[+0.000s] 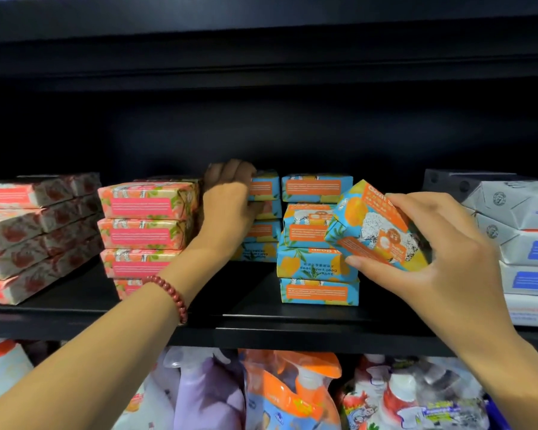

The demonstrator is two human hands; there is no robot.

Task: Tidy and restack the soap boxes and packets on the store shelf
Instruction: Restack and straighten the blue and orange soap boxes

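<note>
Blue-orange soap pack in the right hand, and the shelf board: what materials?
The soap pack looks like glossy printed paper wrap, given the folded end flaps; coated film is possible. The shelf is probably black-painted metal: thin flat edge, dull sheen.

The shelf [292,318] is smooth matt black, seemingly painted metal. Folded printed paper with a soft sheen wraps the pink stacks [146,225] at 9 o'clock, the rear blue stack [264,212] and the front blue stack [317,274] at centre. The held packet [370,225] shows creased paper folds. The white packets [522,246] at 3 o'clock look duller. The bottles [295,395] at 6 o'clock are glossy plastic. The bracelet [171,293] at 7 o'clock has polished red beads.
</note>
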